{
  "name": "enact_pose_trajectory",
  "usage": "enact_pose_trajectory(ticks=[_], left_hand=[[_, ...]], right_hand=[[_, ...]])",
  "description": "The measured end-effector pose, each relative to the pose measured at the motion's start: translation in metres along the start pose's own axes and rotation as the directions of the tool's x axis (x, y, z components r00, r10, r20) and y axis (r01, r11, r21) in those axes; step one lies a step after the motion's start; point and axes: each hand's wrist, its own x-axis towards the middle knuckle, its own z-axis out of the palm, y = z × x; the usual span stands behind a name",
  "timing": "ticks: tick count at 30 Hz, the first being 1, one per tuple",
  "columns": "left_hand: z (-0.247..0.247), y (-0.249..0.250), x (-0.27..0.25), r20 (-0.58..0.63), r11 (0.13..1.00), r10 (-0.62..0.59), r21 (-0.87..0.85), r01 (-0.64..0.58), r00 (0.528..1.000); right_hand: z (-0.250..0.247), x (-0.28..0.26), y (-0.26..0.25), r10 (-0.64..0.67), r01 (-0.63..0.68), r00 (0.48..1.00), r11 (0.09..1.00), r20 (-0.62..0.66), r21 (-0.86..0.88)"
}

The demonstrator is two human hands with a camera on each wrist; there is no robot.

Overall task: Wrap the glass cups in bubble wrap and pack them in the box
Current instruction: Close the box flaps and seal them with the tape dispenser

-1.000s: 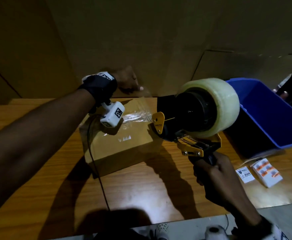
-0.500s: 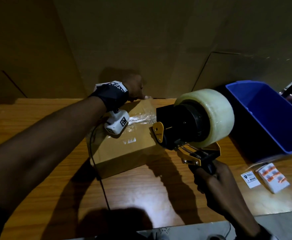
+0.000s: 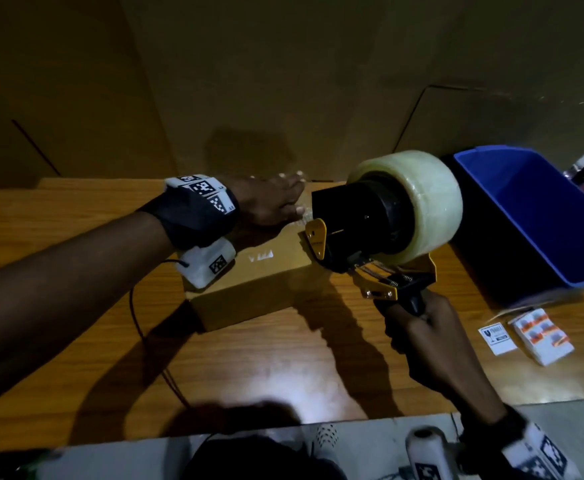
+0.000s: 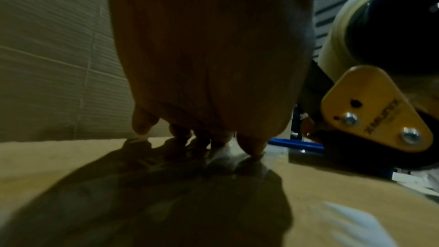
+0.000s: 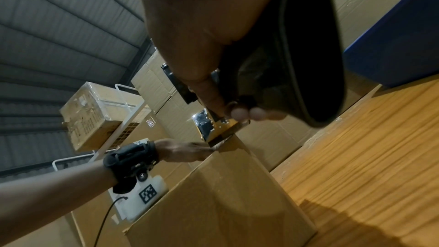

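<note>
Head view: closed brown cardboard box (image 3: 249, 271) near far edge of wooden table (image 3: 283, 358). Left hand (image 3: 266, 202) flat on box top, fingers straight, pressing clear tape strip. Right hand (image 3: 422, 327) wrapped round handle of yellow-black tape dispenser (image 3: 380, 233), clear roll, nose at box's right edge. Blue plastic bin (image 3: 533, 209) at table's right edge; white label stack (image 3: 540, 336) in front of it.

Left wrist view: fingertips (image 4: 251, 146) on crinkled tape (image 4: 225, 157).

Right wrist view: fingers (image 5: 240, 114) curled on handle.
</note>
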Motion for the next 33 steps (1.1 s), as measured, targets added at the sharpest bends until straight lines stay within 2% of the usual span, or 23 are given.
enact_pose_trajectory(ticks=[6, 17, 27, 33], left_hand=[[0.0, 0.011, -0.005, 0.046, 0.992, -0.087, 0.1, 0.082, 0.995], [-0.011, 0.032, -0.029, 0.036, 0.985, -0.165, 0.052, 0.163, 0.986], [-0.005, 0.024, -0.013, 0.062, 0.982, -0.146, 0.128, 0.137, 0.987], [0.001, 0.025, -0.01, 0.07, 0.986, -0.152, 0.082, 0.146, 0.986]], right_hand=[[0.0, -0.004, 0.007, 0.002, -0.003, 1.0, 0.999, 0.025, 0.049], [-0.01, -0.021, 0.018, -0.001, 0.001, 0.998, 1.0, 0.06, -0.001], [-0.032, -0.063, 0.052, 0.132, -0.122, 0.989, 0.981, 0.06, -0.149], [-0.017, -0.056, 0.067, 0.203, -0.2, 0.972, 0.979, 0.114, -0.038]])
